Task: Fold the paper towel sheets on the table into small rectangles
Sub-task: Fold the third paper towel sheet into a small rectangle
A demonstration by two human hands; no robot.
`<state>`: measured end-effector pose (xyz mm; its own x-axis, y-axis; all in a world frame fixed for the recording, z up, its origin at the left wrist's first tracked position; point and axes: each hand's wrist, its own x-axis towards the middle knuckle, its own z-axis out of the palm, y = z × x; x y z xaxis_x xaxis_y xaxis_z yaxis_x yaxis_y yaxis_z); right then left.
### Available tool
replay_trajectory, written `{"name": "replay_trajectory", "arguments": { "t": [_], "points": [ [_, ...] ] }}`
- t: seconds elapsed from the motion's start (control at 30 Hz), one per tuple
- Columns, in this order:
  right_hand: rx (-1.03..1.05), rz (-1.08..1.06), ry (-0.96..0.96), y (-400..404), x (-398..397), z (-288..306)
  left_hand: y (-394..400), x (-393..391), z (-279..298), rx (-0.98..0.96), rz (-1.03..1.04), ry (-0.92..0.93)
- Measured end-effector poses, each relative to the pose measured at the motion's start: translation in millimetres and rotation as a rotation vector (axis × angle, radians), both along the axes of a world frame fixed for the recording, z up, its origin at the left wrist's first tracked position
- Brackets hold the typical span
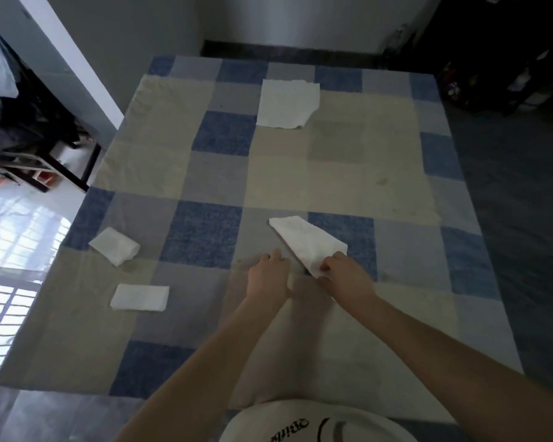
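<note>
A white paper towel sheet, already folded into a long narrow strip [307, 242], lies slantwise on the blue, grey and cream checked tablecloth [211, 173], and every other place here is given from that strip. The right hand [345, 275] pinches the strip's near end between curled fingers and thumb. The left hand [268, 275] sits just beside that same end on the left, fingers curled; whether it touches the paper or only the cloth cannot be told. The two hands are close together but not joined.

Well to the left of the strip lie two small white folded paper towel rectangles, one farther out [115, 246] and one nearer the person [140, 297], both looking finished. Far beyond the strip, toward the table's far edge, rests a larger flat white paper towel sheet [286, 103], apparently not yet folded small.

The step in hand looks like the shortening fold of the third sheet: the strip is narrow but too long. The next move probably calls for carrying the pinched near end over to meet the far end, with the other hand holding the middle down, then pressing the crease flat so the thin paper does not spring open.
</note>
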<state>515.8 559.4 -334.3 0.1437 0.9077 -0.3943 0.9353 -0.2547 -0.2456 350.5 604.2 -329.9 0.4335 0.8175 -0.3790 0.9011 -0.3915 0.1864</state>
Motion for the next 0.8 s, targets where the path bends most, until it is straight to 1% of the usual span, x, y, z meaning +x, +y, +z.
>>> {"name": "replay_trajectory", "arguments": {
  "t": [0.17, 0.3, 0.37, 0.43, 0.5, 0.53, 0.63, 0.73, 0.8],
  "points": [
    [0.015, -0.086, 0.050, 6, 0, 4, -4, 1, 3, 0.015, 0.006, 0.016],
    [-0.072, -0.061, 0.079, 10, 6, 12, -7, -4, 7, -0.010, 0.049, -0.048],
    [-0.080, -0.085, 0.175, 13, 11, 19, -11, -6, 11, -0.030, 0.094, -0.080],
    [-0.036, -0.137, 0.266, 13, 13, 30, -16, -3, 12, -0.111, 0.142, -0.121],
    [0.012, -0.204, 0.340, 9, 13, 44, -26, 4, 13, -0.219, 0.179, -0.241],
    [0.029, -0.235, 0.380, 7, 12, 52, -31, 8, 17, -0.235, 0.198, -0.333],
    [0.057, -0.274, 0.476, 0, 11, 77, -42, 17, 33, -0.169, 0.286, -0.585],
    [0.108, -0.268, 0.501, -9, 10, 100, -46, 17, 47, -0.089, 0.349, -0.777],
    [0.163, -0.287, 0.555, -15, 8, 111, -46, 13, 55, -0.092, 0.380, -0.861]
  ]
}}
